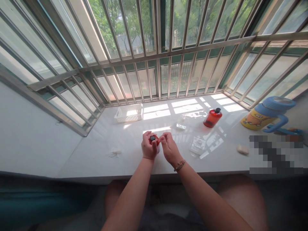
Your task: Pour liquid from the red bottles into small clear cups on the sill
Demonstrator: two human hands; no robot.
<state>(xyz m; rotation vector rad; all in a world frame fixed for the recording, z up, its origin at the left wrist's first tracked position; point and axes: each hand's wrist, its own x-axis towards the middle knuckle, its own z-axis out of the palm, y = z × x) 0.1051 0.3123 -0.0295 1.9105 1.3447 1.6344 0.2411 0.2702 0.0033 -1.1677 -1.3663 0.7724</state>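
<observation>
My left hand (147, 147) is wrapped round a small red bottle (157, 141) with a black cap, held low over the white sill near its front edge. Most of the bottle is hidden by my fingers and thumb. Close against its right side is my right hand (170, 149), thumb and fingers drawn together in a pinch. What the pinch holds, if anything, is too small to make out. A similar red bottle (212, 118) with a black cap stands further back to the right. A small clear and silvery piece (181, 126) lies beyond my right hand.
A white perforated basket (129, 113) sits at the back left. Clear plastic packaging (198, 146) lies to the right, crumpled clear film (114, 153) to the left. Further right are a beige lump (242, 149) and a blue-and-yellow cup (255, 117). Metal window bars (168, 54) enclose the sill.
</observation>
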